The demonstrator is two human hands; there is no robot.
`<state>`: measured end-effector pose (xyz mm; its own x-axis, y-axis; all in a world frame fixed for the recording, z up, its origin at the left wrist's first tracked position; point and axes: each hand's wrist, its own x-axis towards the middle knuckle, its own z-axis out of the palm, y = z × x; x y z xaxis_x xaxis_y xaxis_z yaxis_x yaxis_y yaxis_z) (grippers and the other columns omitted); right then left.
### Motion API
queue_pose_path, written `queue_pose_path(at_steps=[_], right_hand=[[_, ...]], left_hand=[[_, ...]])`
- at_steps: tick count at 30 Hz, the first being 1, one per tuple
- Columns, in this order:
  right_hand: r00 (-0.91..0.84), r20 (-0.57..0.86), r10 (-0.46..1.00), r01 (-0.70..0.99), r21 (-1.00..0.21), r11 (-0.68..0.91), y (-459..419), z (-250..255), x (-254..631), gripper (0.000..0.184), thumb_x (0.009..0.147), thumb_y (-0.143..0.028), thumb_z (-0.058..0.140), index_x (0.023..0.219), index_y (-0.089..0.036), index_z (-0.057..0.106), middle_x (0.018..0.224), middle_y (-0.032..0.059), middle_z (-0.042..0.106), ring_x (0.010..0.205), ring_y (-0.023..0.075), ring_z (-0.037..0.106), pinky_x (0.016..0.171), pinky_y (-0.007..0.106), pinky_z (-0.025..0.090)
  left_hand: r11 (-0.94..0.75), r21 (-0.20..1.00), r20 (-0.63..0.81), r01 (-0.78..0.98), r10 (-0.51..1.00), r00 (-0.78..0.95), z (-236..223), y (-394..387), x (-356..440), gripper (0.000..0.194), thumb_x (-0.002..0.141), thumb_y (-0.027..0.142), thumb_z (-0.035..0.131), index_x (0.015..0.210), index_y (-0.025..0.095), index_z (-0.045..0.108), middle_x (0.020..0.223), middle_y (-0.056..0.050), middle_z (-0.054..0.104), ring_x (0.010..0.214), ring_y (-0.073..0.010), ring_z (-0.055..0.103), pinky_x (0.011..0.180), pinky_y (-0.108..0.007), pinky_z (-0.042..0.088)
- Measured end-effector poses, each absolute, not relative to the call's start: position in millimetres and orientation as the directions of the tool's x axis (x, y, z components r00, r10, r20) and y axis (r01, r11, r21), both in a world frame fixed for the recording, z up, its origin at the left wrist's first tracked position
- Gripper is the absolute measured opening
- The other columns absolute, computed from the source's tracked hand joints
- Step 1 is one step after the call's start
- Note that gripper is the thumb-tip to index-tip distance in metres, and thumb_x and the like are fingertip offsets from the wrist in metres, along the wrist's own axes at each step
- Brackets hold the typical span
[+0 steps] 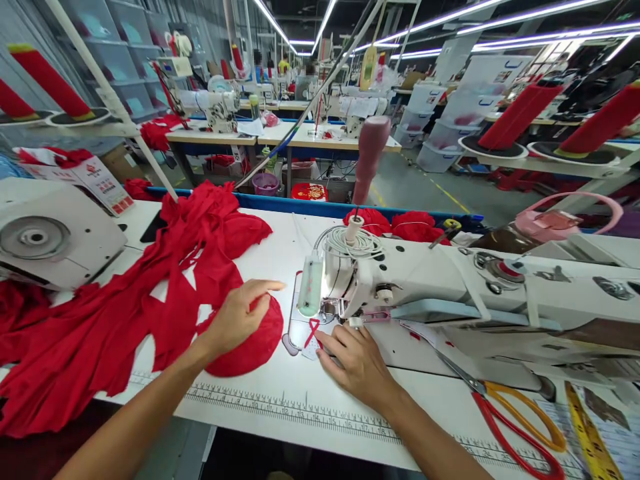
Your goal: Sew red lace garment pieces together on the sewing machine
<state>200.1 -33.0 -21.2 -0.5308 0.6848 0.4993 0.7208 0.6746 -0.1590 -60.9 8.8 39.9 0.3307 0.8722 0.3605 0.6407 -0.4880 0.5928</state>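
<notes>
- While a small red ribbon is being lightly touched by the right hand, no tight grip is being shown; the finger and thumb are being spread apart, so the ribbon could slip or twist if it is being pushed from one side only.
- As the ribbon is being laid in a crossed loop near the metal foot of the sewing machine, its thin strips could be caught crooked; fingers could be poked too, if they are being put too close.
- While the left hand is being held open over the big red cloth, nothing is being pinched by it; the round red piece could be bumped and creased if the hand is being dropped or dragged.
- Because the red cloth is being heaped beside the machine, a loose fold could be pulled under the foot if it is being nudged that way.
- Where the scissors are being left near the right arm, they could be knocked if the elbow is being swung out.
</notes>
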Motion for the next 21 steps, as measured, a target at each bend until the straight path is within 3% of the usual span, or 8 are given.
queue_pose_path(at_steps=[2,6,9,12,15,19,21], right_hand=[[-0.527,0.508,0.681,0.718,-0.163,0.677,-33.3,-21.0,199.9,0.024,0.099,-0.021,0.047,0.106,-0.018,0.07,0.074,0.0015,0.056,0.068,0.0162,0.045,0.067,0.032,0.027],[-0.528,0.521,0.671,0.712,-0.16,0.684,-33.5,-21.6,199.4,0.024,0.098,-0.02,0.048,0.105,-0.018,0.071,0.072,0.0012,0.055,0.068,0.016,0.045,0.067,0.032,0.027],[-0.528,0.531,0.663,0.713,-0.148,0.686,-32.9,-22.4,199.2,0.023,0.097,-0.021,0.049,0.105,-0.019,0.071,0.073,0.0013,0.055,0.069,0.0163,0.045,0.067,0.032,0.028],[-0.529,0.538,0.656,0.711,-0.141,0.689,-32.5,-21.9,199.4,0.023,0.097,-0.022,0.048,0.103,-0.018,0.07,0.073,0.0013,0.054,0.068,0.0163,0.045,0.067,0.032,0.028],[-0.535,0.526,0.661,0.719,-0.126,0.683,-33.5,-21.3,199.3,0.023,0.098,-0.023,0.048,0.104,-0.018,0.07,0.073,0.0013,0.054,0.069,0.0162,0.044,0.068,0.032,0.029],[-0.534,0.506,0.678,0.742,-0.103,0.662,-35.2,-23.9,195.6,0.022,0.097,-0.024,0.05,0.104,-0.018,0.07,0.073,0.0018,0.054,0.071,0.0171,0.045,0.07,0.032,0.03],[-0.526,0.495,0.691,0.759,-0.092,0.644,-35.7,-24.2,193.0,0.022,0.096,-0.024,0.051,0.106,-0.018,0.07,0.073,0.002,0.054,0.072,0.0176,0.045,0.071,0.032,0.03]], left_hand=[[-0.429,0.571,0.334,0.7,0.9,0.279,49.6,14.8,-73.0,0.032,0.092,0.014,0.043,0.114,0.018,0.066,0.111,-0.005,0.073,0.102,-0.017,0.069,0.09,-0.031,0.055],[-0.426,0.406,0.262,0.809,0.902,0.343,43.1,31.2,-88.6,0.031,0.09,0.017,0.045,0.11,0.017,0.068,0.108,-0.008,0.074,0.101,-0.0233,0.067,0.091,-0.041,0.054],[-0.477,0.371,0.222,0.797,0.878,0.423,26.7,46.2,-89.7,0.03,0.086,0.017,0.051,0.109,0.017,0.071,0.108,-0.009,0.073,0.103,-0.0263,0.064,0.095,-0.046,0.051],[-0.542,0.366,0.191,0.757,0.84,0.509,15.8,57.1,-85.7,0.023,0.083,0.02,0.056,0.1,0.019,0.072,0.108,-0.008,0.072,0.106,-0.026,0.063,0.096,-0.043,0.051],[-0.584,0.381,0.199,0.717,0.809,0.553,17.4,58.1,-84.6,0.021,0.089,0.02,0.048,0.087,0.019,0.068,0.106,-0.006,0.07,0.105,-0.0221,0.062,0.097,-0.039,0.05],[-0.606,0.404,0.22,0.686,0.792,0.57,34.2,41.1,-93.7,0.029,0.098,0.022,0.034,0.096,0.02,0.063,0.093,-0.001,0.069,0.088,-0.0158,0.064,0.1,-0.037,0.048],[-0.606,0.423,0.219,0.673,0.79,0.573,44.9,25.1,-98.6,0.028,0.099,0.025,0.035,0.099,0.02,0.063,0.095,-0.002,0.07,0.088,-0.016,0.065,0.091,-0.032,0.052]])
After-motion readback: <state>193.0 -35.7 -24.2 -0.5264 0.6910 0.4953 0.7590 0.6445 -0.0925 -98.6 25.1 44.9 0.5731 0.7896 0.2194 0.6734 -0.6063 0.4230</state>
